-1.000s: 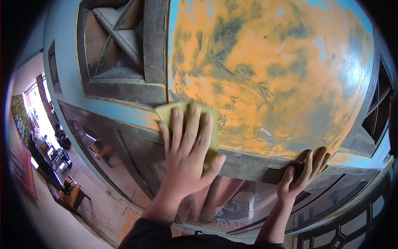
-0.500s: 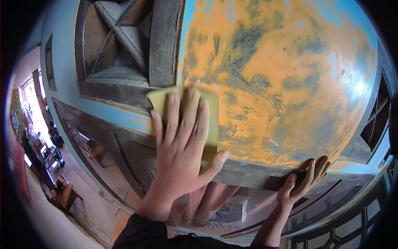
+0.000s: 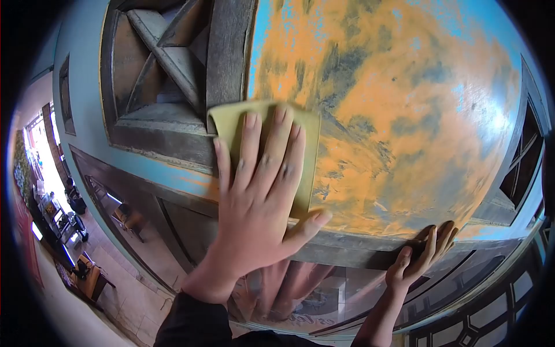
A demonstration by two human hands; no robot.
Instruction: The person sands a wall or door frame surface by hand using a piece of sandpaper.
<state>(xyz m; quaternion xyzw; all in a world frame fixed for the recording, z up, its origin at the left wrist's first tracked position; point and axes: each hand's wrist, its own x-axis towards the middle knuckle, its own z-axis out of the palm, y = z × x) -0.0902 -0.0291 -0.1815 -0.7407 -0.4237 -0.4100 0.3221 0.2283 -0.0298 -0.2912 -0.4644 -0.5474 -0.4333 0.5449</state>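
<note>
My left hand (image 3: 260, 185) holds a yellowish sheet (image 3: 308, 168), which looks like sandpaper, flat against a panel by pressing on it with outstretched fingers. The sheet's upper left corner curls up beside the dark wooden frame. Orange, grey and blue patches cover the panel (image 3: 404, 115). Over at the lower right, my right hand (image 3: 425, 254) is open, its fingers resting at the panel's bottom edge and the dark rail (image 3: 358, 248). Nothing shows in it.
A dark lattice opening (image 3: 167, 52) lies left of the panel, another (image 3: 523, 156) at the far right. Below the rail is reflective glass (image 3: 364, 289). A room with a wooden table (image 3: 92, 283) and a bright doorway appears at the far left.
My left hand and the sheet have shifted slightly up and right over the panel. My right hand stays at the bottom edge. The view has shifted a little.
</note>
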